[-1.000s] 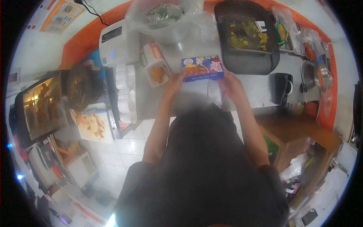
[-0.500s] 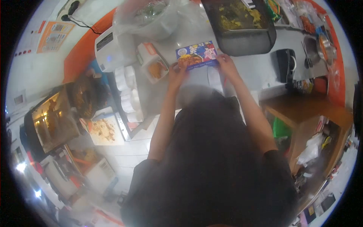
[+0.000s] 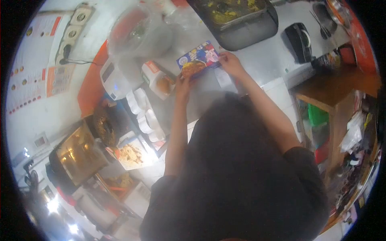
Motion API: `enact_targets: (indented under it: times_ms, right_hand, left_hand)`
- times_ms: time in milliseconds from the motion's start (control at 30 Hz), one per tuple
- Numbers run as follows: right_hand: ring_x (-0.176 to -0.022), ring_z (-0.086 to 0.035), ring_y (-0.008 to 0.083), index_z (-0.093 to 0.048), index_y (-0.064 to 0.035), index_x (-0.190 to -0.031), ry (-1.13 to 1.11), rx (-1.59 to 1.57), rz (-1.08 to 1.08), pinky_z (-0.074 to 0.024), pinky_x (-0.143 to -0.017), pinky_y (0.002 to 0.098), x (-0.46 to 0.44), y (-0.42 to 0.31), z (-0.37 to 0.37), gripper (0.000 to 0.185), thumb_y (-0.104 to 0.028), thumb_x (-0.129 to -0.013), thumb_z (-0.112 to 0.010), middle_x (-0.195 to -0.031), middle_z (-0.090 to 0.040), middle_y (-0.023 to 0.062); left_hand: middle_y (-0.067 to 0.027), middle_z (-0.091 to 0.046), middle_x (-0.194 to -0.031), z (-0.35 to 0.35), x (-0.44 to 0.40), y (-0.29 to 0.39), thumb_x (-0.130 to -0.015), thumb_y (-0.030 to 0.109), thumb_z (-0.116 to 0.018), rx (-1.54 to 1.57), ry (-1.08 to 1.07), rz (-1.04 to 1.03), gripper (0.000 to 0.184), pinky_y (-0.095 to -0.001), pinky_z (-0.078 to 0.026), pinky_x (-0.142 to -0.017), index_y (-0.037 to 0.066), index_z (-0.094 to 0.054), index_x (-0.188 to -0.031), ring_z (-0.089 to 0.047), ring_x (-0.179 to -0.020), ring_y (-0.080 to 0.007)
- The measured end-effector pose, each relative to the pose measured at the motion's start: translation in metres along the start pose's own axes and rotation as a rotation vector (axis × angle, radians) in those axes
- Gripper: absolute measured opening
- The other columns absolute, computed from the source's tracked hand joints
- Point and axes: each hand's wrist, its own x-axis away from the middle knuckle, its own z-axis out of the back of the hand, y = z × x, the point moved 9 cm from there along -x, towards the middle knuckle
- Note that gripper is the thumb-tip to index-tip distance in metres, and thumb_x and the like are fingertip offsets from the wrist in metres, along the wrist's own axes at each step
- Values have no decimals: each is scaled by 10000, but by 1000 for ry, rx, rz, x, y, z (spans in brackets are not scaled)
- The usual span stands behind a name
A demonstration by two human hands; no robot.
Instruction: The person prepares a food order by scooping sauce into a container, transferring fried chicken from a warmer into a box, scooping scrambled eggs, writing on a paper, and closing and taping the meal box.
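Observation:
A flat blue printed food box [image 3: 198, 59] with a picture of a meal on it is held over the metal counter. My left hand [image 3: 183, 85] pinches its lower left corner, and my right hand [image 3: 230, 63] grips its right edge. Just left of my left hand stands an open white and orange takeaway box [image 3: 154, 77] with a brown fried piece inside. A white paper slip [image 3: 223, 77] lies below my right hand.
Behind is a dark tray [image 3: 245, 34] of yellow-green food. A plastic-lined bowl [image 3: 136, 36] and a white appliance [image 3: 114, 80] stand left, near white wavy-edged containers [image 3: 145, 120]. A black holder [image 3: 298, 43] and tongs [image 3: 321, 26] lie right. A stained board [image 3: 132, 156] sits lower left.
My view has turned, so the counter appears rotated and more of the left wall shows. The printed box looks more tilted, its right end higher. Both hands still hold it.

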Motion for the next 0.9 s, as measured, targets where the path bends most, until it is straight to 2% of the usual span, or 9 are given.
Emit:
enact_targets:
  times_ms: [67,100,167,233,267,433,533,633,900]
  right_hand:
    - [-1155,-562,423,-571,-26,-1273,74,99,136,-461,-984,448,14,-17,5,525,-338,-875,-710,-1179,-601,263]
    - [-1207,-532,417,-564,-29,-1290,136,219,287,-455,-991,440,23,-36,10,553,-312,-850,-743,-1240,-565,269]
    - [-1278,-474,419,-489,-55,-1393,107,290,334,-432,-1036,438,31,-43,10,671,-220,-811,-781,-1317,-497,279]
    - [-1274,-482,448,-394,-108,-1476,121,300,503,-446,-1044,456,35,-52,5,787,-146,-793,-783,-1322,-500,295]
    - [-1275,-491,461,-328,-193,-1529,108,304,478,-459,-1042,475,34,-49,3,838,-130,-813,-759,-1357,-484,304]
    - [-1232,-540,438,-340,-296,-1533,142,376,502,-484,-1007,469,25,-36,-4,796,-128,-852,-716,-1356,-503,281]
    - [-1112,-599,386,-382,-274,-1511,86,335,589,-508,-948,434,22,-40,-7,711,-160,-874,-676,-1219,-582,191]
    - [-1160,-581,344,-419,-280,-1488,86,352,504,-474,-987,443,23,-34,-6,722,-111,-847,-705,-1249,-577,154]
    - [-1129,-600,366,-411,-287,-1491,130,465,514,-496,-974,436,22,-28,-14,713,-116,-854,-681,-1265,-573,166]
  left_hand:
    - [-248,-550,-1295,6,3,-6,-928,421,-705,-82,9,24,787,-452,-524,-961,-44,-325,-1437,-635,-1067,-356]
    - [-267,-515,-1323,18,-2,8,-915,429,-714,-583,136,-209,800,-495,-482,-992,-51,-336,-1432,-584,-1140,-402]
    - [-286,-481,-1351,8,5,31,-903,438,-723,-1092,237,-455,814,-537,-440,-1024,-59,-348,-1427,-532,-1212,-448]
    - [-316,-406,-1406,-28,34,76,-868,468,-740,-1096,146,-750,819,-573,-342,-1086,-2,-391,-1442,-395,-1329,-501]
    - [-316,-406,-1406,-33,36,83,-868,468,-740,-1110,125,-749,819,-573,-342,-1086,-2,-391,-1442,-395,-1329,-501]
    - [-318,-335,-1468,-82,33,94,-840,462,-756,-1327,-196,-1040,801,-545,-322,-1117,181,-409,-1505,-351,-1362,-503]
    - [-326,-312,-1490,-95,20,87,-862,460,-727,-1417,-242,-997,808,-554,-306,-1123,171,-377,-1531,-343,-1369,-505]
    - [-330,-293,-1511,-96,14,77,-894,461,-685,-1496,-239,-973,795,-566,-283,-1133,182,-339,-1553,-324,-1387,-502]
    - [-327,-224,-1561,-91,3,59,-942,431,-631,-1672,-154,-963,806,-655,-216,-1136,269,-195,-1601,-226,-1447,-516]
